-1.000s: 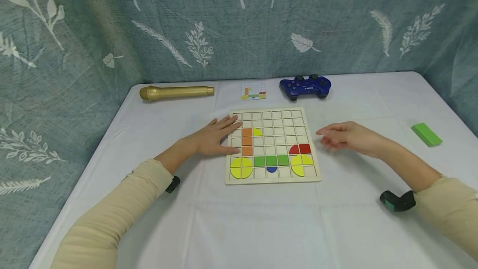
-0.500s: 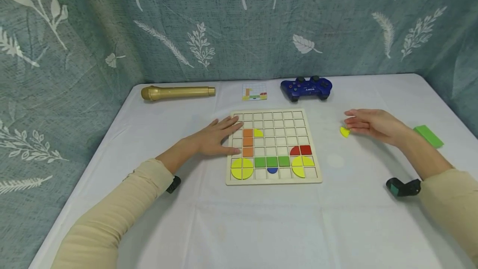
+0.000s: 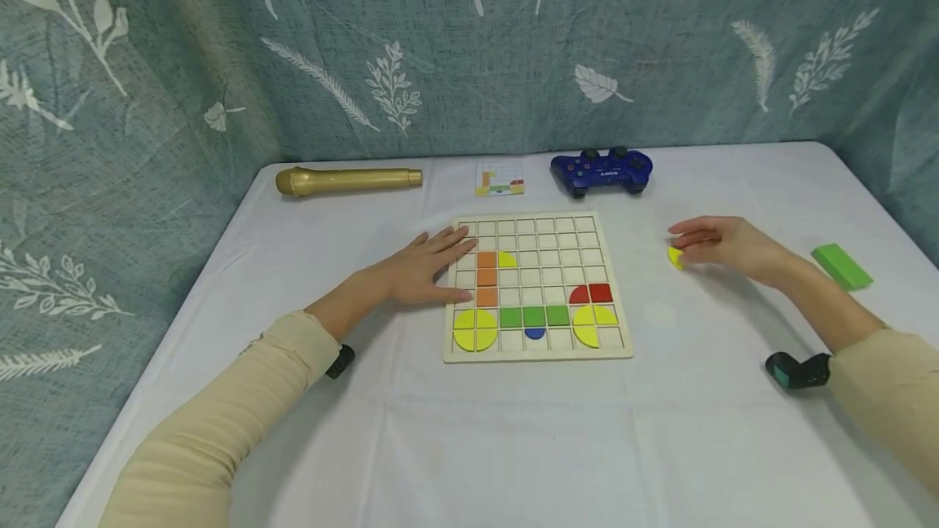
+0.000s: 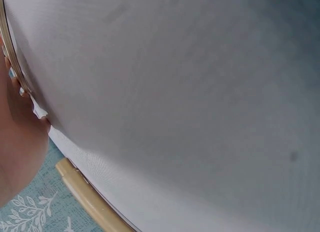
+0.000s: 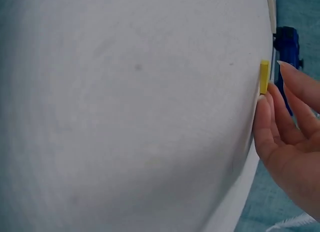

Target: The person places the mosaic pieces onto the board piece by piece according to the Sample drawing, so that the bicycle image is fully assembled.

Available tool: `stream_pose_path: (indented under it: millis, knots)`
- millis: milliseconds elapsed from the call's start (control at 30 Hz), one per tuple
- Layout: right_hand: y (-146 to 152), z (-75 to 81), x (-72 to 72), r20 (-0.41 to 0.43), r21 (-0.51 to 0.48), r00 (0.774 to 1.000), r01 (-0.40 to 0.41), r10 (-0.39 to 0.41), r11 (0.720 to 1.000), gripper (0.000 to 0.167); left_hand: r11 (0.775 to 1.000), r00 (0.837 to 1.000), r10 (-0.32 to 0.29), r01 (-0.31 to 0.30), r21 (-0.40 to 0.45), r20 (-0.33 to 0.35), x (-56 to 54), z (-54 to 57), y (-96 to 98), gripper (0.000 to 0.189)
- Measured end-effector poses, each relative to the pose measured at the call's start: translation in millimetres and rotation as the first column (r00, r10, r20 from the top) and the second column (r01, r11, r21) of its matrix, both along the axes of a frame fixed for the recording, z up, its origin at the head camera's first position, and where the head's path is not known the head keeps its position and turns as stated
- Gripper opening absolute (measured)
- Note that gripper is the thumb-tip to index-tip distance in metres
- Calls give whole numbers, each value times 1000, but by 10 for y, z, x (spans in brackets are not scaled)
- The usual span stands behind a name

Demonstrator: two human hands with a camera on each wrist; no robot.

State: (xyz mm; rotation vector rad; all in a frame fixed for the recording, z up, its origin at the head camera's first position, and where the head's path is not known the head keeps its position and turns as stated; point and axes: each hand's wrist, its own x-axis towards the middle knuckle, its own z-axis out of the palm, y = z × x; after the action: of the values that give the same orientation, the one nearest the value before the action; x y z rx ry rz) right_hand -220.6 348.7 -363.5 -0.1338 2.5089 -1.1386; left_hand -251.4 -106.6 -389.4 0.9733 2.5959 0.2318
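My left hand (image 3: 421, 271) lies with spread fingers over the left edge of the wooden grid board (image 3: 541, 354). Its wrist view shows only part of that hand (image 4: 20, 137) at the left side. Several coloured pieces fill cells on the board: orange squares (image 3: 487, 276), green squares (image 3: 534, 316), yellow quarter circles (image 3: 475, 330), red pieces (image 3: 600, 293) and a blue half circle (image 3: 535, 334). Right of the board my right hand (image 3: 734, 247) pinches a yellow quarter-circle piece (image 3: 675, 258) low at the tabletop. In the right wrist view, the thumb meets this piece (image 5: 264, 77) at its near end; the index fingertip stands apart.
A pattern card (image 3: 500, 179) lies behind the board, between a gold microphone (image 3: 348, 181) and a blue game controller (image 3: 603, 171). Past my right wrist lies a green block (image 3: 841, 266). A patterned curtain (image 3: 513, 55) hangs behind the table.
My right hand has shifted right and slightly away from the board, and the yellow piece has come into sight at its fingers. The thumb now overlaps it. My left hand stays in place.
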Motion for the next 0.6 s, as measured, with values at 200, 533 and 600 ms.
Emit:
stream_pose_path:
  millis: [200,533,600]
  knots:
    - [-44,-55,-16,-83,63,995,-45,51,997,51,1000,1000,0,0,2,5,4,3,7,91]
    - [-72,-60,-44,-134,115,986,-85,101,990,47,1000,1000,-10,10,9,4,9,26,2,90]
    - [-71,-62,-52,-132,109,985,-93,107,990,47,1000,1000,-11,11,14,2,13,25,0,90]
